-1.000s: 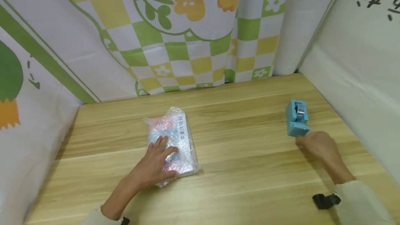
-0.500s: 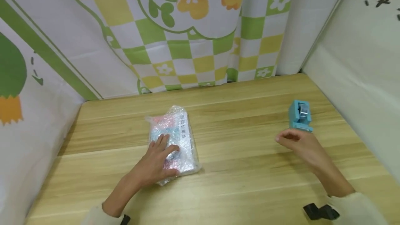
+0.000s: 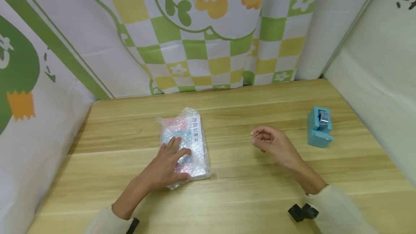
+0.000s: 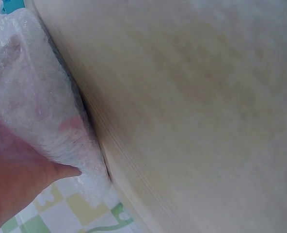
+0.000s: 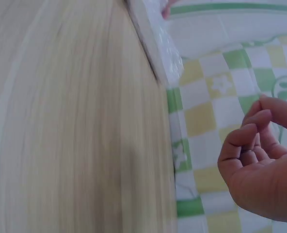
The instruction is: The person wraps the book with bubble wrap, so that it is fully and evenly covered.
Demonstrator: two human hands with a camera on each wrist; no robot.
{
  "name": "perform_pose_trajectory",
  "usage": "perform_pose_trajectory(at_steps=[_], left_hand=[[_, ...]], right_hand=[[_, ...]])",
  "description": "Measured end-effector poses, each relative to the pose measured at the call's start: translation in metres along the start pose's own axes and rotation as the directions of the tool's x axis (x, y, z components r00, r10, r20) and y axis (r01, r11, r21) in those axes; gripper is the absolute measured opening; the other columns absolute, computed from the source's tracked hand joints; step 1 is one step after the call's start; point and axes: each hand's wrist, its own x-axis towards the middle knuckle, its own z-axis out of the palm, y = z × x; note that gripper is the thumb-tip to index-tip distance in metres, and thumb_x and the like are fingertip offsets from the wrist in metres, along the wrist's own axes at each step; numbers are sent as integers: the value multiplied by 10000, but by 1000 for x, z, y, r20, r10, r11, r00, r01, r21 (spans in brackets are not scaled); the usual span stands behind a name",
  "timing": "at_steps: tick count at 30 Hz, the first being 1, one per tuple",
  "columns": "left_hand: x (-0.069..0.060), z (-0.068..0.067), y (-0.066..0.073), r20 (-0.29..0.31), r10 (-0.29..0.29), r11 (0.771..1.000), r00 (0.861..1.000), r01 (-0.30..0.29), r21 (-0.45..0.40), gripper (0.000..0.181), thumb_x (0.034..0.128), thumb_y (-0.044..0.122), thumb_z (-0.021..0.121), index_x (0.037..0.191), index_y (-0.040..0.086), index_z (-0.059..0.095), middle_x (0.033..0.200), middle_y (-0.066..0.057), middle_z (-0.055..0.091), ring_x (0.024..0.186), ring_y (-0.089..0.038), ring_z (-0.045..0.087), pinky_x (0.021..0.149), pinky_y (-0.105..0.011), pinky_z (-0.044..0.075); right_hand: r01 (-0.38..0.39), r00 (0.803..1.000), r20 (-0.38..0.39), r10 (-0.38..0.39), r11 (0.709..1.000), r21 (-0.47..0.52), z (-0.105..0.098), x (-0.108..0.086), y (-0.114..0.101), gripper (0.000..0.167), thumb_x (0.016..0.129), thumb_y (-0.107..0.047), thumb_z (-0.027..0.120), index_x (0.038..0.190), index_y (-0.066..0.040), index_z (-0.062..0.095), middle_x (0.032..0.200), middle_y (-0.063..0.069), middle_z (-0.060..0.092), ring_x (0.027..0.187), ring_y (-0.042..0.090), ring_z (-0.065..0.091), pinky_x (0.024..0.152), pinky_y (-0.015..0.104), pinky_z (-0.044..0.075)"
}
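A book in bubble wrap [image 3: 198,154] lies flat on the wooden table, with a pink and blue cover and a white title strip. My left hand [image 3: 167,163] rests on it with spread fingers; in the left wrist view its thumb [image 4: 61,171] lies along the wrapped edge. To the right of the book, my right hand [image 3: 273,145] hovers above the table, thumb and forefinger pinched together. A tiny sliver, apparently a piece of clear tape [image 3: 256,134], shows faintly at those fingertips. The blue tape dispenser [image 3: 320,138] stands beyond the right hand, apart from it.
The wooden table [image 3: 243,198] meets a checked, flowered curtain [image 3: 208,53] at the back. White cloth walls bound the left and right sides. A black wrist camera [image 3: 302,213] sits on the right sleeve.
My right hand has left the tape dispenser's front and moved left toward the wrapped book, fingertips pinched. The left hand stays on the book. The head view has shifted slightly.
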Motion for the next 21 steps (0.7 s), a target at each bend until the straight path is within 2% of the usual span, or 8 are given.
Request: perform_pose_trajectory(at_steps=[4, 6, 8, 13, 17, 21], left_hand=[[-1, 0, 1, -2, -9, 1000, 1000, 9, -3, 639, 787, 408, 835, 1300, 169, 539, 1547, -335, 265, 1431, -530, 188, 1080, -721, 193], [-1, 0, 2, 1, -17, 1000, 1000, 17, -5, 636, 787, 399, 841, 1300, 174, 539, 1552, -328, 262, 1436, -523, 184, 1085, -715, 190], [0, -2, 3, 7, -25, 1000, 1000, 25, -9, 634, 787, 391, 847, 1299, 176, 541, 1558, -321, 257, 1440, -517, 176, 1090, -711, 184], [2, -3, 4, 33, -45, 999, 998, 46, -21, 633, 793, 379, 850, 1308, 184, 537, 1569, -315, 235, 1448, -510, 154, 1099, -703, 173], [1, -3, 4, 36, -49, 999, 998, 50, -15, 635, 798, 390, 843, 1315, 187, 534, 1569, -317, 233, 1447, -513, 151, 1099, -703, 175], [0, -4, 4, 33, -47, 999, 998, 48, -15, 637, 799, 391, 843, 1318, 184, 537, 1564, -320, 242, 1442, -521, 159, 1092, -709, 185]], right_hand=[[8, 994, 109, -11, 999, 31, 28, 14, 0, 477, 960, -36, 659, 1414, -16, 514, 851, 146, 650, 645, 113, 487, 568, 240, 415], [17, 988, 153, -21, 999, 30, 44, 20, 0, 493, 952, -21, 664, 1422, -26, 517, 842, 159, 660, 647, 128, 507, 570, 237, 421], [36, 987, 156, -39, 999, 23, 59, 26, 0, 456, 945, -8, 669, 1383, -3, 545, 854, 171, 672, 676, 164, 553, 587, 241, 456], [85, 989, 117, -94, 993, 83, 86, 38, 1, 325, 930, 32, 672, 1241, 47, 579, 850, 239, 654, 708, 270, 604, 628, 296, 525], [123, 987, 94, -130, 989, 81, 99, 46, -3, 204, 947, -40, 684, 1135, 36, 658, 880, 177, 664, 709, 234, 594, 635, 302, 524], [114, 988, 98, -121, 991, 68, 111, 57, -7, 184, 977, -84, 651, 1123, 13, 706, 930, 104, 685, 741, 174, 592, 641, 253, 500]])
